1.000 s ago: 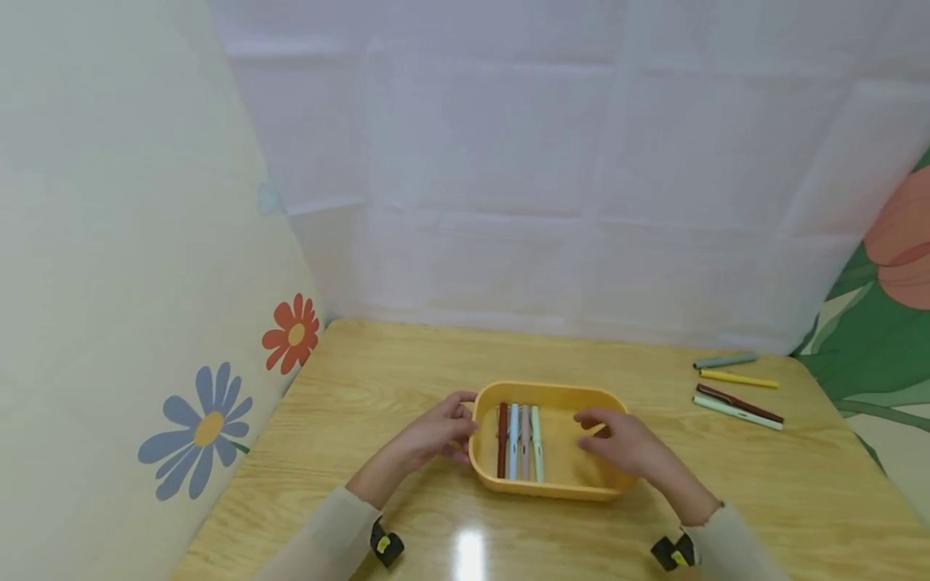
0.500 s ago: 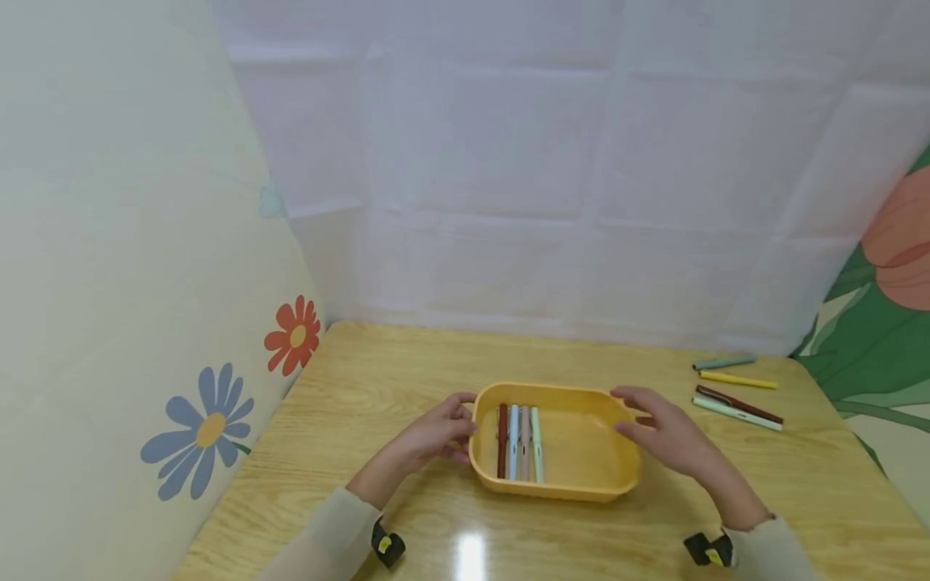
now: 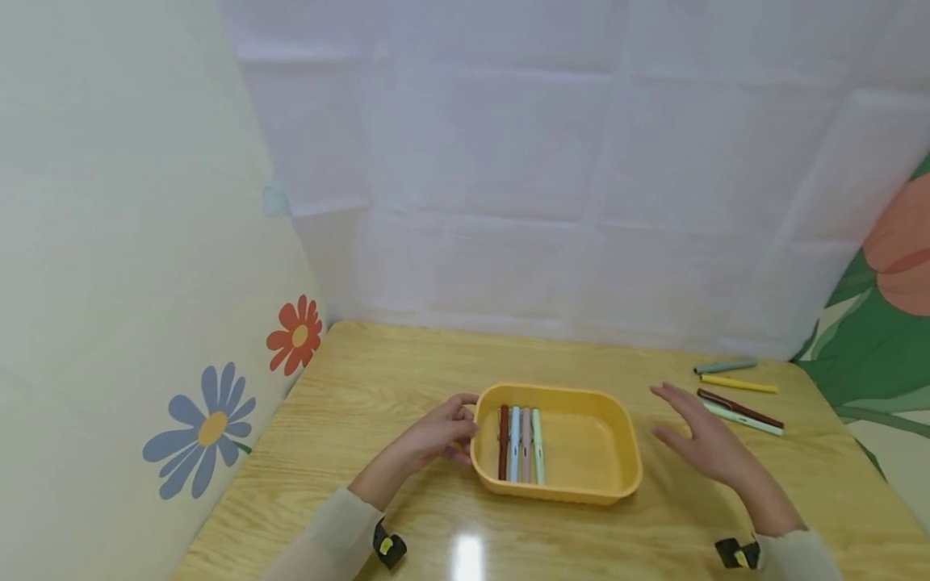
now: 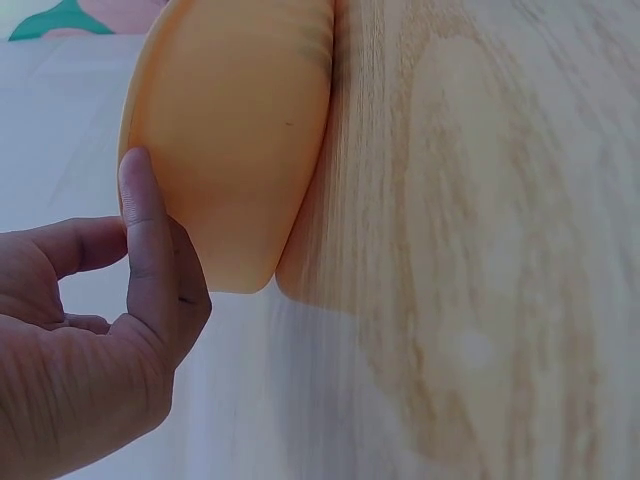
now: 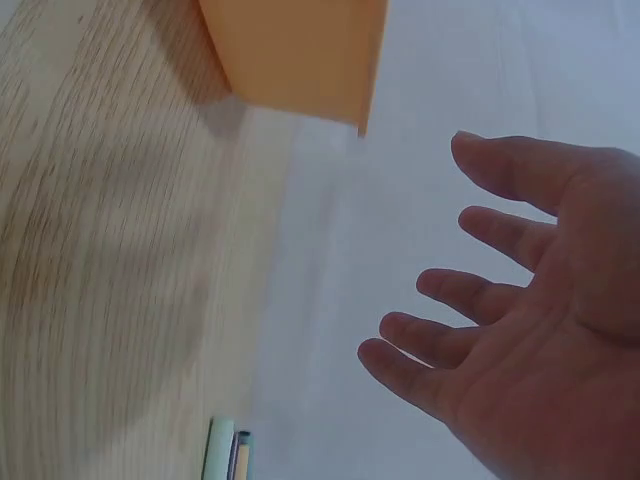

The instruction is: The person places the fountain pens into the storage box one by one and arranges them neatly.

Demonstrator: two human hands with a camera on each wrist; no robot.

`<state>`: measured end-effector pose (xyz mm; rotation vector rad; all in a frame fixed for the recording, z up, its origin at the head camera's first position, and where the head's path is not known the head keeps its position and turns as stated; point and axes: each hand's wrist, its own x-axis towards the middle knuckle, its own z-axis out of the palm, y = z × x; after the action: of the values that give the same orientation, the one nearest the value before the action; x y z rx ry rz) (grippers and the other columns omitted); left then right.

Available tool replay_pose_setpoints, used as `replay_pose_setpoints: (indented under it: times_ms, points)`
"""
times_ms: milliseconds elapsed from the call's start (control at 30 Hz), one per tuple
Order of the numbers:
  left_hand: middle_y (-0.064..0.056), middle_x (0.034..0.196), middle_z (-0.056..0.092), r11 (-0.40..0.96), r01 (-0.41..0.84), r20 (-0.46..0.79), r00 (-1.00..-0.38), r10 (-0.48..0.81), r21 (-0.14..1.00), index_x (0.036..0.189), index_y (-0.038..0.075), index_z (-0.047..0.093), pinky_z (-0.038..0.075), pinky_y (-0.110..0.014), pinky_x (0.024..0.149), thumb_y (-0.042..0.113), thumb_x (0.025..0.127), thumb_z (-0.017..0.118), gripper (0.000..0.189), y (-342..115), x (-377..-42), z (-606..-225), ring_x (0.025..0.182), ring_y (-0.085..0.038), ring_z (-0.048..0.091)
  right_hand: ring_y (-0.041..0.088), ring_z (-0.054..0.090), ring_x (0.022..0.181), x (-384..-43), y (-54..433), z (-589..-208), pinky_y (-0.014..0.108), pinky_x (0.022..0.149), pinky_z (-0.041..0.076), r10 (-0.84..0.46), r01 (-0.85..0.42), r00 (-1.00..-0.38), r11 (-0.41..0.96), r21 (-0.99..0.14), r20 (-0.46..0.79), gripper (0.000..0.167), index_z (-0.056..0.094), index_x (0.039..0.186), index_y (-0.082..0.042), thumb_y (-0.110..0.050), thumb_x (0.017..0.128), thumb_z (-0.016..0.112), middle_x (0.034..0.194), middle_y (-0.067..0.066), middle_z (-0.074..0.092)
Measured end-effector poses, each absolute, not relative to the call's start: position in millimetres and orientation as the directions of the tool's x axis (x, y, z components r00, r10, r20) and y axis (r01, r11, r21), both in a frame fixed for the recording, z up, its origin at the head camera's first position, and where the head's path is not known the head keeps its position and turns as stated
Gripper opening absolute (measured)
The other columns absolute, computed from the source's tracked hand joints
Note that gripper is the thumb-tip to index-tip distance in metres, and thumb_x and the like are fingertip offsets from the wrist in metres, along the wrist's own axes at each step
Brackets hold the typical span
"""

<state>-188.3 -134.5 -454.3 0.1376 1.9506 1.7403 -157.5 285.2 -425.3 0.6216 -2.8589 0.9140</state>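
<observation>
Pinching the yellow tray (image 3: 581, 448) on the worktop (image 3: 392, 371) by its rim with our left hand (image 3: 438, 434), we hold our right hand (image 3: 703, 442), fingers released, near it; four pens (image 3: 526, 444) lie inside.

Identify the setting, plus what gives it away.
Likely an indoor tabletop recording setup, not an ordinary desk: a wood-grain table, a creased white backdrop hanging behind it, and flower-printed side panels. Whether it's a studio or a home, I can't tell.
</observation>
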Motion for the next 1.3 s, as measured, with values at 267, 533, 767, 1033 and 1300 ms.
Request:
replay_pose_setpoints:
  times_ms: [267,533,767,1033,1300]
  points:
    - [-0.011,0.102,0.05,0.169,-0.262,-0.309,-0.86,0.407,0.95,0.152,0.004,0.033,0.06,-0.029,0.06,0.006,0.097,0.056,0.059,-133.7,-188.5,-455.4,0.076,-0.018,0.058,0.061,0.034,0.133,-156.6,308.1,-432.0,0.076,0.1,0.036,-0.28,-0.319,-0.947,0.793,-0.52,0.155,0.061,0.041,0.146,0.008,-0.014,0.096,0.068,0.15,0.041,0.032]
    - [-0.012,0.102,0.05,0.168,-0.262,-0.309,-0.861,0.404,0.95,0.152,0.004,0.033,0.06,-0.028,0.06,0.005,0.097,0.056,0.06,-134.2,-187.8,-454.8,0.076,-0.019,0.058,0.062,0.03,0.133,-159.8,329.4,-444.2,0.077,0.101,0.033,-0.263,-0.302,-0.953,0.808,-0.507,0.149,0.065,0.037,0.146,0.012,-0.016,0.097,0.068,0.148,0.041,0.034]
    - [-0.012,0.102,0.051,0.173,-0.264,-0.313,-0.858,0.407,0.949,0.152,0.005,0.034,0.061,-0.03,0.06,0.005,0.096,0.056,0.06,-134.4,-187.6,-454.8,0.077,-0.019,0.059,0.067,0.02,0.134,-163.0,345.9,-452.2,0.082,0.1,0.026,-0.24,-0.262,-0.964,0.818,-0.512,0.11,0.067,0.033,0.148,0.013,-0.016,0.098,0.066,0.148,0.048,0.025]
    - [-0.012,0.102,0.051,0.176,-0.271,-0.321,-0.856,0.405,0.946,0.152,0.005,0.034,0.061,-0.03,0.062,0.005,0.097,0.055,0.059,-134.4,-188.2,-454.5,0.078,-0.019,0.058,0.07,0.015,0.134,-168.3,362.1,-460.1,0.084,0.101,0.022,-0.209,-0.196,-0.977,0.837,-0.51,0.033,0.072,0.027,0.15,0.014,-0.021,0.1,0.064,0.148,0.05,0.018]
    - [-0.012,0.103,0.051,0.181,-0.271,-0.323,-0.857,0.402,0.945,0.152,0.005,0.033,0.061,-0.031,0.062,0.005,0.097,0.055,0.059,-133.8,-189.1,-454.5,0.079,-0.02,0.059,0.072,0.016,0.131,-174.1,379.5,-472.8,0.081,0.106,0.019,-0.203,-0.184,-0.979,0.866,-0.464,0.011,0.073,0.028,0.146,0.019,-0.023,0.099,0.065,0.145,0.053,0.019]
